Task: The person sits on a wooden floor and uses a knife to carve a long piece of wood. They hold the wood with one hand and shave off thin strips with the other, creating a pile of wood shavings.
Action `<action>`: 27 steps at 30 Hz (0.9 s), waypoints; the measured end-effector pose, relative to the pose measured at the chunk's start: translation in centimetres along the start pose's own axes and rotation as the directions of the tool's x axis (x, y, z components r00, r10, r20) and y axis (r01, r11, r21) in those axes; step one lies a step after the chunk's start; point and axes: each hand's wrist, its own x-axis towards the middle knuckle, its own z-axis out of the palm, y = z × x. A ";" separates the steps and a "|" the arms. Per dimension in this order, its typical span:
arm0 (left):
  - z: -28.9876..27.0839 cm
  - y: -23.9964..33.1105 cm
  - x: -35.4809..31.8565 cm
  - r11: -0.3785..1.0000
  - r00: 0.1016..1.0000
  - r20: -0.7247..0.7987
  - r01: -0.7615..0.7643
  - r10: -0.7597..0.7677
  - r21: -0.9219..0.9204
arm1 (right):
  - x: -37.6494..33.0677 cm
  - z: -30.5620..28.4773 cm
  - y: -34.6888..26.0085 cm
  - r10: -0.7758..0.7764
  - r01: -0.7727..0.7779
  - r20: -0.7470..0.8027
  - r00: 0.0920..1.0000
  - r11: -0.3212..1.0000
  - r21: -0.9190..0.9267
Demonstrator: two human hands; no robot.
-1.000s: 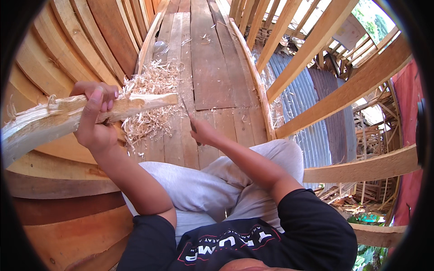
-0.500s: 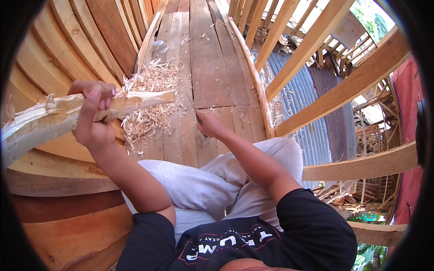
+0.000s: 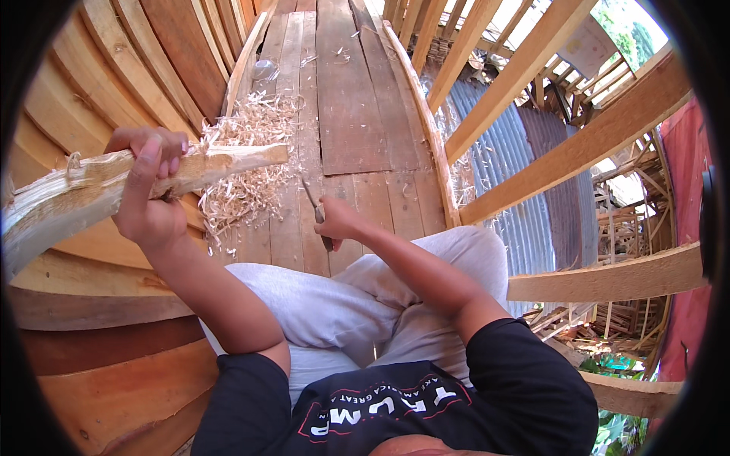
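My left hand (image 3: 152, 182) is wrapped round a long pale piece of wood (image 3: 84, 186), roughly whittled, with its narrow end pointing right over the floor. Curled bits of bark or shaving cling to its upper side. My right hand (image 3: 340, 220) closes on the handle of a knife (image 3: 312, 194), held low above the floorboards near my crossed legs. The slim blade points away and slightly left, apart from the wood.
Wood shavings (image 3: 247, 201) are heaped on the plank floor (image 3: 357, 129). A clear round container (image 3: 265, 70) stands beyond them. Curved planks (image 3: 114, 380) form the left wall. Upright timbers (image 3: 547, 171) rise at right, with corrugated metal sheets (image 3: 509, 175) below.
My right hand has shifted slightly left and nearer, and its wrist has turned so that the knife now shows. My left hand and the wood have moved slightly left.
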 end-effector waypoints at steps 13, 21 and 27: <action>-0.9 0.4 0.0 1.000 1.000 -0.017 -0.004 0.004 0.014 | 5.5 -9.6 13.1 0.182 -0.510 -0.606 0.774 0.747 -0.427; -1.9 2.6 -0.3 0.998 0.999 -0.004 -0.035 0.035 0.052 | 7.6 -9.0 15.7 0.297 -0.476 -0.608 0.736 0.866 -0.153; -2.4 2.7 -0.3 0.996 0.993 -0.119 -0.014 0.025 0.092 | 10.4 -16.2 11.0 0.733 0.325 -0.289 0.616 0.097 0.941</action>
